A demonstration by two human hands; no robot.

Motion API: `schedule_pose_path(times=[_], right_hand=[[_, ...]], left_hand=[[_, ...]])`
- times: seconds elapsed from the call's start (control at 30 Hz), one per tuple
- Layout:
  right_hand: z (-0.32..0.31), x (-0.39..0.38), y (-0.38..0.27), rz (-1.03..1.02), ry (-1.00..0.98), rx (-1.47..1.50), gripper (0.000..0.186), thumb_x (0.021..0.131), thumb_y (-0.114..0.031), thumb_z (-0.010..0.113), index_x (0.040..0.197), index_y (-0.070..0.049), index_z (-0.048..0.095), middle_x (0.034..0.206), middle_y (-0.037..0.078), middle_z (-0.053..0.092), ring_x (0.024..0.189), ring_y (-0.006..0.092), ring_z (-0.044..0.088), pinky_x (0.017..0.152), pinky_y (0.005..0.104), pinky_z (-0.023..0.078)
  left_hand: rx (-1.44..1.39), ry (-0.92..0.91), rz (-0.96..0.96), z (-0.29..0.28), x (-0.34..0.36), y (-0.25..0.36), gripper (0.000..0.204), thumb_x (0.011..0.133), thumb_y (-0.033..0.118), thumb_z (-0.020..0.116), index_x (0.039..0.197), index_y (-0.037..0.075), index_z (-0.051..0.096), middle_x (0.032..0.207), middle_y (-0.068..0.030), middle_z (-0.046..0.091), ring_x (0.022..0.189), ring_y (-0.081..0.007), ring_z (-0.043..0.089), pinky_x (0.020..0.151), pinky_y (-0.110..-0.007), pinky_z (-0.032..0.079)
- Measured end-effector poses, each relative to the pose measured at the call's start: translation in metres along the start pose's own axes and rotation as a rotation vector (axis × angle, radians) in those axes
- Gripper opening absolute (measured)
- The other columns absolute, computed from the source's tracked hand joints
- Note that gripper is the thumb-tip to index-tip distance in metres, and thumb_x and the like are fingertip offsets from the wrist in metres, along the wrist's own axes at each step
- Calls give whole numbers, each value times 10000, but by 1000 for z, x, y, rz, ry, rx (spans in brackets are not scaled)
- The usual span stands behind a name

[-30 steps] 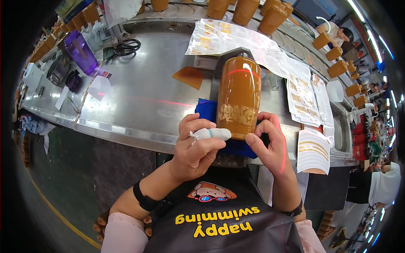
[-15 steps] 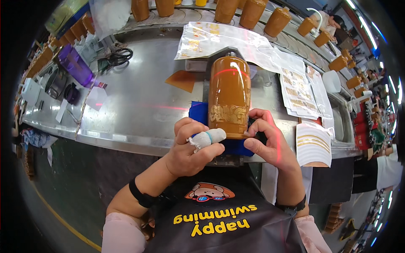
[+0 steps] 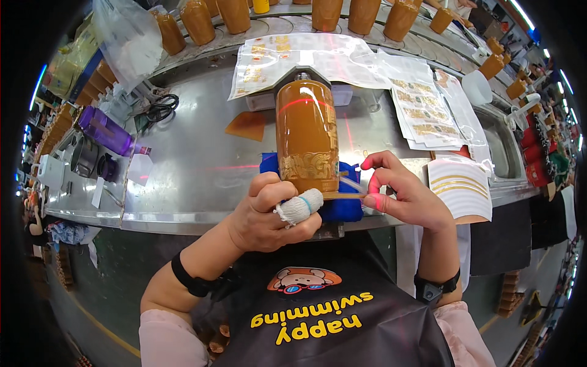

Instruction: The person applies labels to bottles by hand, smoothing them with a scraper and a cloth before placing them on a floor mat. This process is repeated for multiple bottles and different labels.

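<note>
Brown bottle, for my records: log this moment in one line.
left hand: at bottle base; right hand: pinching thin strip; blue cloth: under bottle

Around my metal worktop (image 3: 195, 189) I see a green floor (image 3: 125, 263), a yellow line (image 3: 109, 330) and glowing tube lights (image 3: 518, 13).

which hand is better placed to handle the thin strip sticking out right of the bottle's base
Likely the right hand: it holds the outer end of the thin strip, clear of the bottle. The left hand, with its wrapped finger, is across at the bottle's lower left.
</note>
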State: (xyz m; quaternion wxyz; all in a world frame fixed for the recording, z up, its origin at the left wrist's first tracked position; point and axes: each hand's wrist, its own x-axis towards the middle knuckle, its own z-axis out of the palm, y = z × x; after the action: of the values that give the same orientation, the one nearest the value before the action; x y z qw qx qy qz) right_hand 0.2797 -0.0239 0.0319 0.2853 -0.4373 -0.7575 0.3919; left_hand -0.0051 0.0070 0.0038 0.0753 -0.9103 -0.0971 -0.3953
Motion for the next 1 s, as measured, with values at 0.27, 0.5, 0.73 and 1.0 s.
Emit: schedule_pose_path(times=[0.27, 0.5, 0.73, 1.0], right_hand=[[3, -1, 4, -17, -31, 133, 270, 835, -256, 741, 832, -55, 560, 1154, 88, 466, 1052, 189, 462, 807, 288, 440], [1, 3, -5, 42, -43, 190, 229, 826, -204, 735, 811, -67, 553, 1155, 83, 468, 1064, 189, 460, 852, 282, 419], [-9, 1, -11, -17, -58, 129, 241, 850, -223, 727, 807, -64, 552, 1152, 82, 468, 1025, 176, 470, 835, 274, 422], [1, -5, 11, 77, -25, 280, 266, 882, -268, 698, 802, -60, 552, 1161, 86, 469, 1027, 152, 443, 850, 272, 396]], left_hand=[[11, -62, 59, 5, 16, -1, 117, 695, 213, 648, 810, 228, 630, 1098, 63, 609, 1025, -177, 447, 870, -331, 379], [18, -21, -193, 6, 5, 3, 343, 748, 193, 714, 1062, 179, 578, 1156, -75, 586, 1082, -286, 470, 944, -441, 374], [27, 148, -414, 16, -14, 14, 453, 758, 179, 765, 1137, 149, 518, 1176, -125, 554, 1056, -332, 486, 899, -474, 390], [57, -23, -17, -3, -1, 4, 301, 630, 112, 727, 894, 229, 645, 1064, -33, 539, 948, -223, 456, 755, -363, 380]])
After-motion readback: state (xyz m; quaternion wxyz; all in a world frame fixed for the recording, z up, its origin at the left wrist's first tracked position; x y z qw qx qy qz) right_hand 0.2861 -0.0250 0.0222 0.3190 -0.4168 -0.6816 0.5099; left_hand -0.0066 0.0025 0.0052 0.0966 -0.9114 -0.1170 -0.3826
